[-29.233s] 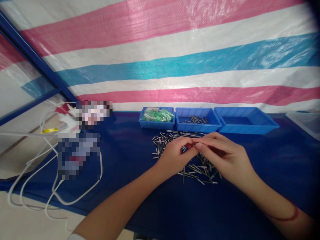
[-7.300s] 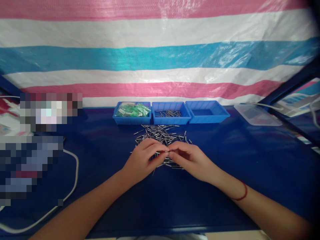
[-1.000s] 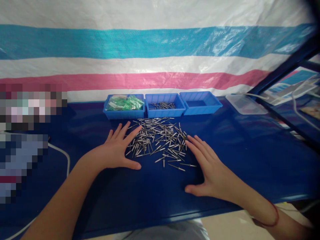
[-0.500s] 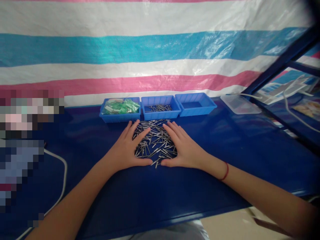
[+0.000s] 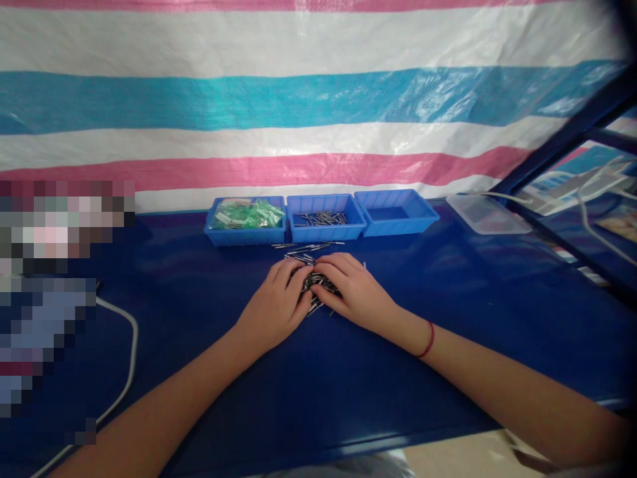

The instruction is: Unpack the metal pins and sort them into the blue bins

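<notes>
My left hand [image 5: 279, 300] curls around the left side of a heap of thin, short metal rods [image 5: 315, 284], its fingers bent and pressed against them. On the opposite side, my right hand [image 5: 357, 291] cups the same heap, a red cord around its wrist. The two hands nearly meet, fingertips close together, so part of the heap is hidden beneath them. Several loose rods [image 5: 309, 248] lie just beyond the fingers on the blue table [image 5: 308, 392]. The rods' exact kind is too small to make out.
Three blue bins stand in a row behind: the left bin [image 5: 246, 238] holds green-and-clear plastic packets, the middle bin [image 5: 326, 232] more metal rods, the right bin [image 5: 401, 226] shows a bare floor. A translucent lid [image 5: 490, 214] lies right; a white cable [image 5: 133, 345] runs left.
Both hands have moved inward from a wide spread, their fingers curling. The spread-out rods are now gathered into a tighter heap between them, while several remain behind near the bins.
</notes>
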`<action>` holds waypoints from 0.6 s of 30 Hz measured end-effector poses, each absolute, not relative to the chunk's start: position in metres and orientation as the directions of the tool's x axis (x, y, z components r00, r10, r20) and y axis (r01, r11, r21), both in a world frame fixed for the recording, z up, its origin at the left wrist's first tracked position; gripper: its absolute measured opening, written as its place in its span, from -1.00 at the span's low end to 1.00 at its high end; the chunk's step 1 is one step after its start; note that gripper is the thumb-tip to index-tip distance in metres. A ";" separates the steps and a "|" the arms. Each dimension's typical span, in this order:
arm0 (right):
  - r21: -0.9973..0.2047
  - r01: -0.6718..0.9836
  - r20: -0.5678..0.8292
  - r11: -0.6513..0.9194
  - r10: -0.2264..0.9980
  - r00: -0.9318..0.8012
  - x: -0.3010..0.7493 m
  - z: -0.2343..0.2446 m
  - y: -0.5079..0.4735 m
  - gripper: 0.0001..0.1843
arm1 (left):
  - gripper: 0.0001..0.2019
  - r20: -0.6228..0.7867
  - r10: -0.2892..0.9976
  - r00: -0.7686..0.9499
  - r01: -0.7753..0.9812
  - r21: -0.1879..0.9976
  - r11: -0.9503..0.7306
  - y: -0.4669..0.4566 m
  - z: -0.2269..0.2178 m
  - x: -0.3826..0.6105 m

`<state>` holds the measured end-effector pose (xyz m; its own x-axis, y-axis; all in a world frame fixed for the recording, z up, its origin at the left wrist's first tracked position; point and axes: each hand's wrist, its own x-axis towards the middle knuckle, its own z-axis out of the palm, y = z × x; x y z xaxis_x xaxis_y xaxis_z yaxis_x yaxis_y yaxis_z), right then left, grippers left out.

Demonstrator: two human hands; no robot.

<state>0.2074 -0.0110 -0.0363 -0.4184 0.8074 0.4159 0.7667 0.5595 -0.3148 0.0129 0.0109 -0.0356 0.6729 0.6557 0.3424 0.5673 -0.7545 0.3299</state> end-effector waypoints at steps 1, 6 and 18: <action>-0.304 0.776 0.419 0.553 0.809 -0.412 0.207 -0.036 -0.011 -0.73 | -0.65 0.353 0.674 0.649 0.584 0.336 -0.739 0.008 -0.037 0.017; -0.293 0.799 0.431 0.525 0.819 -0.380 0.206 -0.036 -0.011 -0.74 | -0.61 0.374 0.750 0.545 0.664 0.354 -0.659 0.003 -0.040 0.030; -0.299 0.912 0.371 0.280 0.915 -0.159 0.210 -0.044 -0.004 -0.38 | -0.28 0.300 0.882 0.364 0.869 0.232 -0.437 0.012 -0.040 0.026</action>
<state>0.2100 -0.0043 -0.0441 -0.1590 0.9151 0.3706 0.9123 0.2797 -0.2991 0.0256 0.0120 -0.0397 0.3635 0.8821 0.2996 0.8691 -0.4369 0.2318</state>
